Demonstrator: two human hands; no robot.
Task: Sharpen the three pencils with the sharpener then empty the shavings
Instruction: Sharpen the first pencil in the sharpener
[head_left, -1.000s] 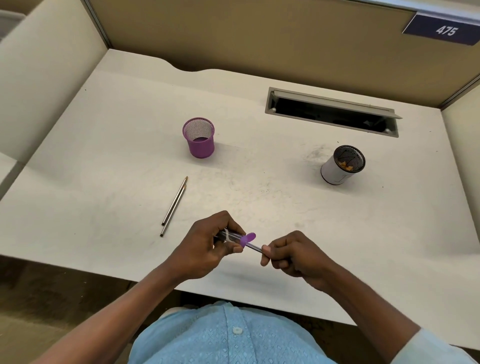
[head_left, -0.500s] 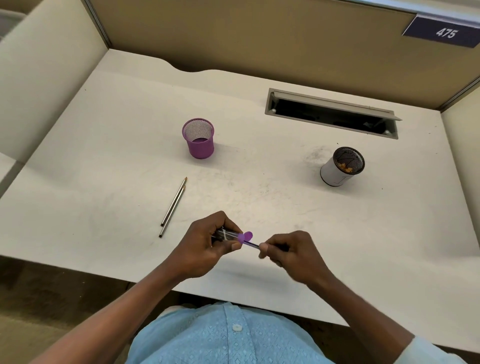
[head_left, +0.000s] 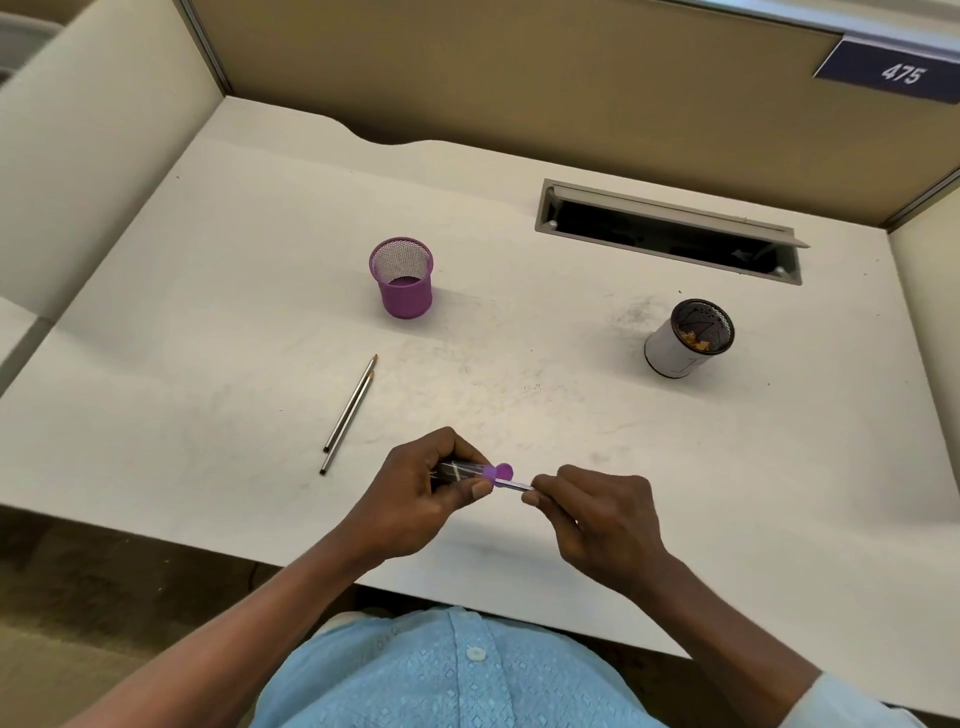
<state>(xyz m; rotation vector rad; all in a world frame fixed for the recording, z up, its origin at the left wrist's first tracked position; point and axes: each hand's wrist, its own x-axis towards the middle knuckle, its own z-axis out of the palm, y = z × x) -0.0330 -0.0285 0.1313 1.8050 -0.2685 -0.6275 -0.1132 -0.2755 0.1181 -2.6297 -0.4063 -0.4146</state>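
The sharpener (head_left: 470, 472), a clear tube with a purple end, is held above the desk (head_left: 208, 322) near the middle of its front edge. The left hand (head_left: 421, 499) is closed around the clear tube, fingers curled over the top and the thumb pressed against the purple end from below. A pencil (head_left: 514, 485) goes into that purple end from the right; only a short stretch of it shows between the two hands. The right hand (head_left: 597, 519) pinches the pencil between thumb and fingertips, the other fingers folded in, and the rest of the pencil is hidden in the hand. The two hands are close together but do not touch.

To the left of the hands, two more pencils (head_left: 349, 413) lie on the desk side by side, touching along their length, with their points toward the back of the desk. Their points look sharpened, though they are too small to be sure.

Farther back, left of the desk's middle, a purple mesh cup (head_left: 402, 278) stands upright. Toward the right edge stands a white cup (head_left: 685, 340) with a dark inside, holding some orange-brown shavings (head_left: 696, 338). Near the back right corner, a long cable slot (head_left: 670, 231) in the desk lies open. A blue sign (head_left: 896, 73) reading 475 hangs on the partition behind.
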